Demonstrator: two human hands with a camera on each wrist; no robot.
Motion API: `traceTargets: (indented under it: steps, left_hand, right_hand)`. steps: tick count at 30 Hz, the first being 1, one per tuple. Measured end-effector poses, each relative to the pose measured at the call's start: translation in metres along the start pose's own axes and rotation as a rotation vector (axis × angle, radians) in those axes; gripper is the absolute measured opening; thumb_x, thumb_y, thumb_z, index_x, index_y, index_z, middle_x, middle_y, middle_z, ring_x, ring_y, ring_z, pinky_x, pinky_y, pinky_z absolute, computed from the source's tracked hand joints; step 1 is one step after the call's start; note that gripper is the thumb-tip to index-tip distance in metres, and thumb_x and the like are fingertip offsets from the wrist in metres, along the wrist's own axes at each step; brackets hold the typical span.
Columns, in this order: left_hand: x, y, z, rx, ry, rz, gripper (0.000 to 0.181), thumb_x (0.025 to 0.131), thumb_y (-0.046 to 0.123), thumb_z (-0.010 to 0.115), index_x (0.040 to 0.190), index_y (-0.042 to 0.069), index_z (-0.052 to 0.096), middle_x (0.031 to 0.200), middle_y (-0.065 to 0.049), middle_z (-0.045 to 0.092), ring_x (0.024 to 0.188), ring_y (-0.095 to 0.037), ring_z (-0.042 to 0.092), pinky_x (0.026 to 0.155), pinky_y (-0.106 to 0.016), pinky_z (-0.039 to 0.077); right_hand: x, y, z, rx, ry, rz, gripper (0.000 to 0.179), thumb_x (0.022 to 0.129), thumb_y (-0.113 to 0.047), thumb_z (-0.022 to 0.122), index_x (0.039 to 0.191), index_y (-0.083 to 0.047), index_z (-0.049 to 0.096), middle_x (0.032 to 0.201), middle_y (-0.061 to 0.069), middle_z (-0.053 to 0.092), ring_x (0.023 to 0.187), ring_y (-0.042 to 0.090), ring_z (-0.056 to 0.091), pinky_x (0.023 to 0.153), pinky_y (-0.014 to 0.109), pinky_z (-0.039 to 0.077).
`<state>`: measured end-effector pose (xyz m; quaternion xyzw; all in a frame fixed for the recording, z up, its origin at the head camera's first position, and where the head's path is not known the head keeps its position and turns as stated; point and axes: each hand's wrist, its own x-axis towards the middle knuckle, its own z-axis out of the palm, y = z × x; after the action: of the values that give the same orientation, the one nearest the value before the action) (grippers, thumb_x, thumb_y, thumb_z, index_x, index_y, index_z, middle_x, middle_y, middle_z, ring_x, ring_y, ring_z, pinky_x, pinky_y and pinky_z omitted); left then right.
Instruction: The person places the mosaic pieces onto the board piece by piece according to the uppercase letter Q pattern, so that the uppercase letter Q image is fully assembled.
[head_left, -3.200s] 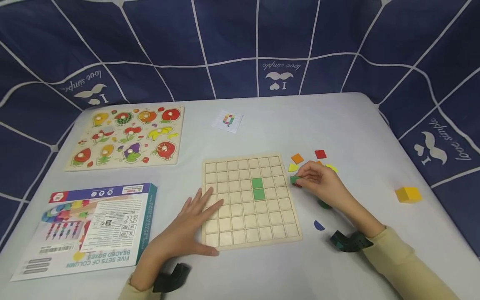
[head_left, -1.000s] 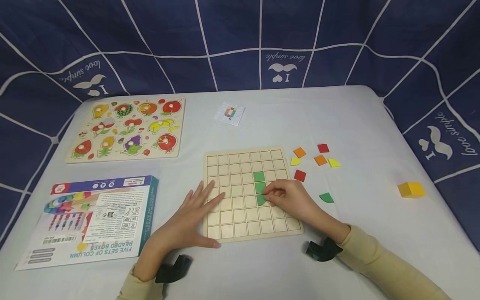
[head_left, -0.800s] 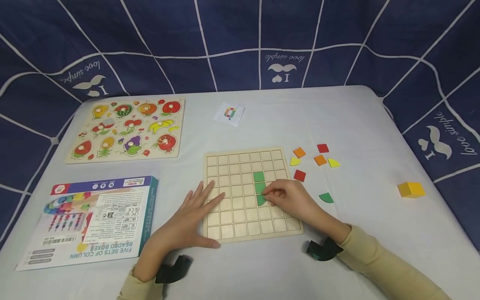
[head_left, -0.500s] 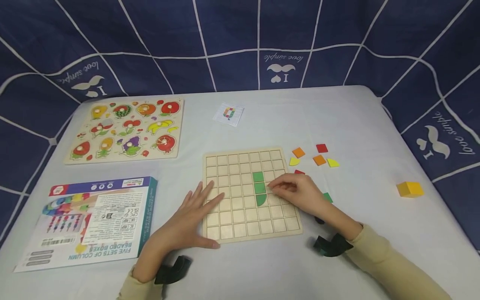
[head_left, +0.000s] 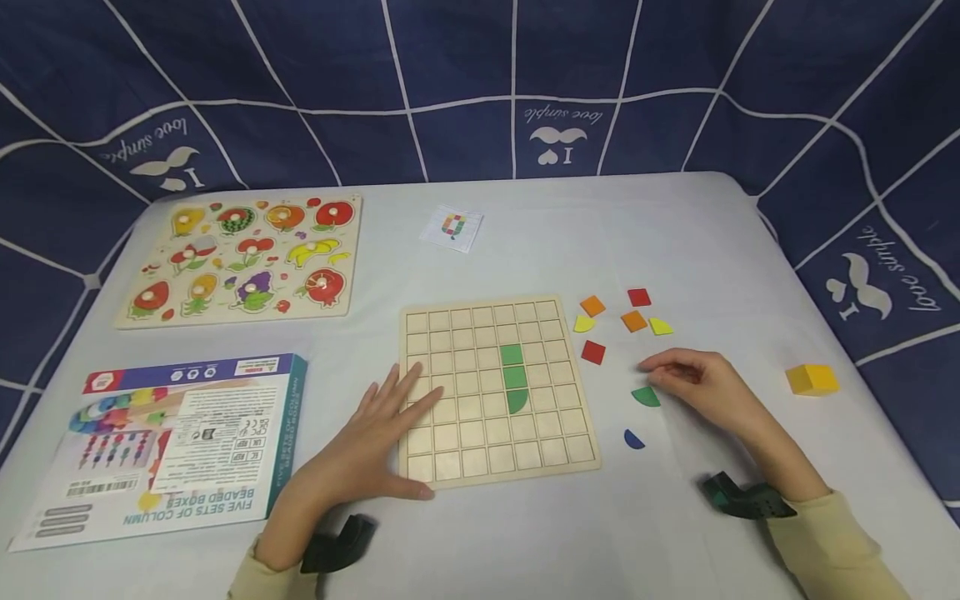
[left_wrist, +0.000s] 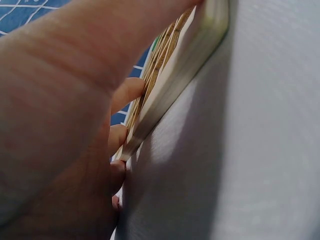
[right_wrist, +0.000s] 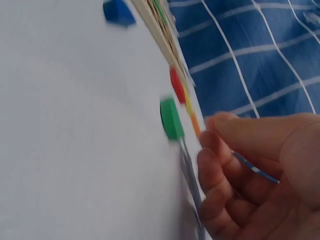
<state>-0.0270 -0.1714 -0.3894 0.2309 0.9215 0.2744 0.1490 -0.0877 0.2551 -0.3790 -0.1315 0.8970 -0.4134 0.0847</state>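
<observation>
My left hand (head_left: 367, 454) lies spread on the left edge of a wooden grid board (head_left: 474, 428), fingers over the edge cells and thumb at the near corner. In one column of the board sit two green square tiles (head_left: 515, 377) with a green quarter-circle tile (head_left: 517, 401) below them. Right of the board, my right hand (head_left: 701, 390) hovers beside another green quarter-circle tile (head_left: 646, 397), fingers loosely bent and nothing between them. The right wrist view shows that loose green tile (right_wrist: 171, 119) just off the fingertips.
Loose red (head_left: 593, 352), orange (head_left: 633, 321) and yellow (head_left: 584, 323) tiles lie right of the board, with a blue half-circle tile (head_left: 634, 439) nearer. A pattern card (head_left: 468, 235), fruit puzzle (head_left: 281, 310), cardboard box (head_left: 180, 450) and yellow block (head_left: 812, 379) surround them.
My right hand carried a green quarter-circle tile onto the board, set it below the two green squares, let go and moved right to the loose green tile. My left hand stayed put.
</observation>
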Motion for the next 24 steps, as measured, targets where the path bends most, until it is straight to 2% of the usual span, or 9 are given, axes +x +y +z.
traceTargets:
  steps: [4, 7, 11, 19, 24]
  left_hand:
    - [-0.0003, 0.0008, -0.0001, -0.002, 0.005, 0.003, 0.118, 0.053, 0.049, 0.087, 0.150, 0.024, 0.025, 0.156, -0.003, -0.002, 0.139, -0.025, -0.011, 0.109, -0.048, -0.003]
    - [-0.0005, 0.0009, 0.0001, -0.002, 0.010, 0.006, 0.118, 0.053, 0.049, 0.088, 0.150, 0.024, 0.025, 0.156, -0.003, -0.002, 0.139, -0.025, -0.011, 0.109, -0.048, -0.003]
    - [-0.0002, 0.0009, -0.0003, 0.003, 0.011, 0.010, 0.118, 0.053, 0.048, 0.088, 0.150, 0.024, 0.025, 0.156, -0.003, -0.002, 0.139, -0.026, -0.011, 0.109, -0.049, -0.002]
    - [-0.0005, 0.0013, -0.0012, 0.001, 0.002, 0.004, 0.117, 0.054, 0.048, 0.087, 0.150, 0.023, 0.025, 0.156, -0.004, -0.002, 0.139, -0.026, -0.011, 0.109, -0.049, -0.002]
    - [-0.0011, 0.0013, -0.0010, -0.014, 0.019, 0.019, 0.116, 0.053, 0.048, 0.087, 0.149, 0.021, 0.027, 0.156, -0.006, 0.000, 0.139, -0.028, -0.010, 0.108, -0.050, -0.001]
  right_hand:
    - [-0.0057, 0.0082, -0.0048, -0.038, -0.049, 0.010, 0.020, 0.084, -0.006, 0.069, 0.104, -0.003, 0.069, 0.086, 0.005, 0.063, 0.069, 0.015, 0.054, 0.061, 0.018, 0.046]
    - [-0.0070, 0.0099, -0.0045, -0.079, -0.077, -0.018, 0.023, 0.079, -0.006, 0.074, 0.101, -0.007, 0.069, 0.078, 0.001, 0.054, 0.069, 0.015, 0.048, 0.056, 0.020, 0.041]
    - [-0.0071, 0.0097, -0.0016, -0.131, -0.078, -0.068, 0.026, 0.072, -0.004, 0.079, 0.095, -0.011, 0.069, 0.076, -0.001, 0.048, 0.069, 0.015, 0.043, 0.054, 0.022, 0.036]
    - [-0.0073, 0.0085, -0.0005, -0.117, -0.076, -0.104, 0.025, 0.071, -0.003, 0.080, 0.087, -0.014, 0.064, 0.074, -0.003, 0.047, 0.069, 0.014, 0.043, 0.055, 0.022, 0.035]
    - [-0.0058, 0.0043, -0.0017, -0.106, -0.100, -0.101, 0.022, 0.074, -0.002, 0.078, 0.083, -0.016, 0.063, 0.072, -0.006, 0.053, 0.068, 0.013, 0.049, 0.059, 0.020, 0.042]
